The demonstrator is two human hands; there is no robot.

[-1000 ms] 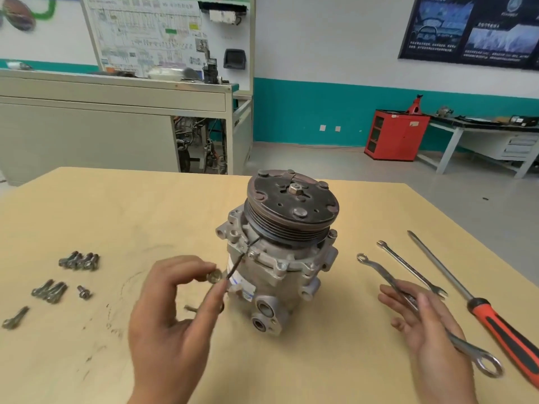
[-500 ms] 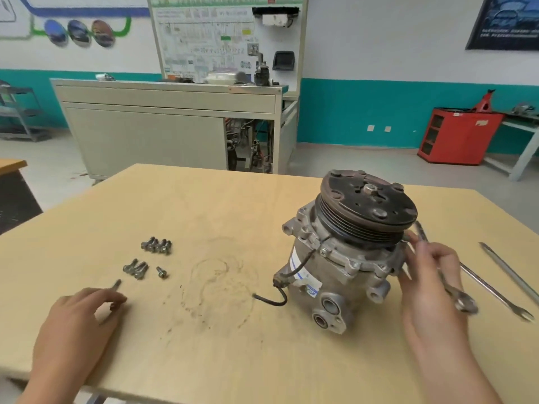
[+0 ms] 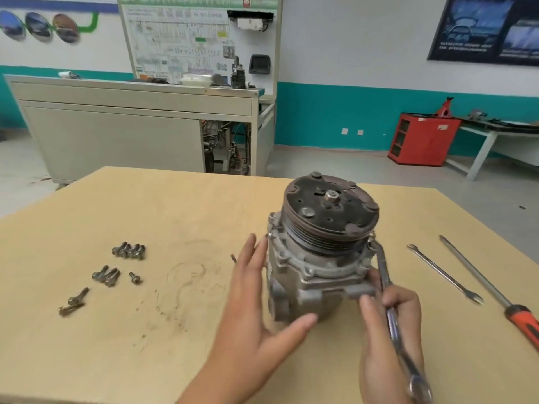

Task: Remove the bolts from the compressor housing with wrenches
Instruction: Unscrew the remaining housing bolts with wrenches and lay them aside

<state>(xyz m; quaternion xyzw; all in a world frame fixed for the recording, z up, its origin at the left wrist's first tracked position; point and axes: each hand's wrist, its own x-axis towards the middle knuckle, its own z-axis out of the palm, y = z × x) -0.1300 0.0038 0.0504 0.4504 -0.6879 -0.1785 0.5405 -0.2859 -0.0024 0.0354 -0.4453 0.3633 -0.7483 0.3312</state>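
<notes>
One spread left hand [image 3: 256,310] touches compressor housing [image 3: 315,277]; right hand [image 3: 409,325] grips wrench [image 3: 382,268].

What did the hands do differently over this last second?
The left hand set its bolt down among the loose bolts, then came back flat against the compressor. The right hand picked up the wrench and brought it to the compressor's right edge. The thin wrench and screwdriver stayed put.

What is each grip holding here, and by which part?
The right grip holds the wrench around the middle of its shaft. The left grip holds nothing; its straight fingers rest against the compressor's side.
</notes>
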